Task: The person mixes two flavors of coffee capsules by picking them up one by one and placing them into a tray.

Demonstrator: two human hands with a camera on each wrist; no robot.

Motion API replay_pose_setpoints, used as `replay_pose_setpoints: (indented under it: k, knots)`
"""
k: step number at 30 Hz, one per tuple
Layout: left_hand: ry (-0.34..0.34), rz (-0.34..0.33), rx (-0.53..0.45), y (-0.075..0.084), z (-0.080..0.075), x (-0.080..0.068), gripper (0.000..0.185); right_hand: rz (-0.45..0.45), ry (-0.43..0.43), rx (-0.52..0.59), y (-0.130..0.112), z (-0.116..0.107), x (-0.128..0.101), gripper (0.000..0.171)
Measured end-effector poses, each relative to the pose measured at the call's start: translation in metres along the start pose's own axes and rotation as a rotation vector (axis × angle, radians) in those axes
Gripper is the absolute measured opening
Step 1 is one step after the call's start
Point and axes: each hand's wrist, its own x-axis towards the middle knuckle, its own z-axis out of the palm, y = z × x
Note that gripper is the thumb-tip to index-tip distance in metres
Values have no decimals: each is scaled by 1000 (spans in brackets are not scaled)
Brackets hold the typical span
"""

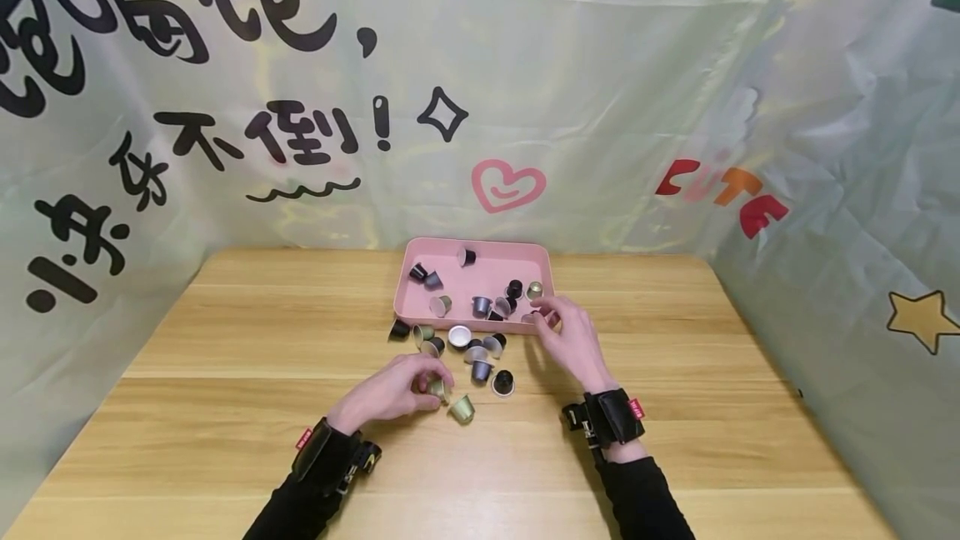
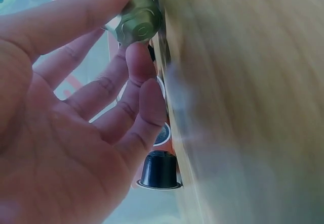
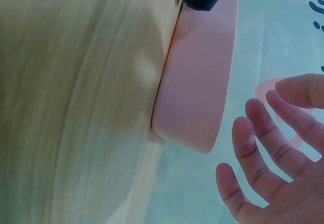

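Note:
My left hand (image 1: 397, 390) is low over the table and pinches a green coffee capsule (image 1: 438, 391) between thumb and fingertips. The left wrist view shows that green capsule (image 2: 139, 24) at the thumb. Another green capsule (image 1: 462, 409) lies just right of those fingers. Over the front right corner of a pink tray (image 1: 495, 257) hovers my right hand (image 1: 572, 340), its fingers loosely bent and holding nothing visible. A pale capsule (image 1: 529, 317) is under its fingertips, partly hidden. Inside the tray lie several capsules, among them a purple one (image 1: 482, 306) and a green one (image 1: 534, 290).
Several loose capsules lie in front of the tray, including a white-topped one (image 1: 459, 337), a purple one (image 1: 482, 370) and a black one (image 1: 504, 382). A black capsule (image 1: 399, 329) sits by the tray's front left corner. Behind the wooden table (image 1: 262, 315) hangs a printed cloth (image 1: 600, 107).

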Motion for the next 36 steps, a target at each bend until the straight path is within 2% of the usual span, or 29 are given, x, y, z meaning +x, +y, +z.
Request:
replay_pose_setpoints:
  k: [26, 36]
  knots:
    - [32, 0, -41, -1, -3, -1, 20, -54, 0, -7, 1, 3, 0, 19]
    - [74, -30, -111, 4, -4, 0, 24, -82, -34, 12, 0, 3, -1, 19]
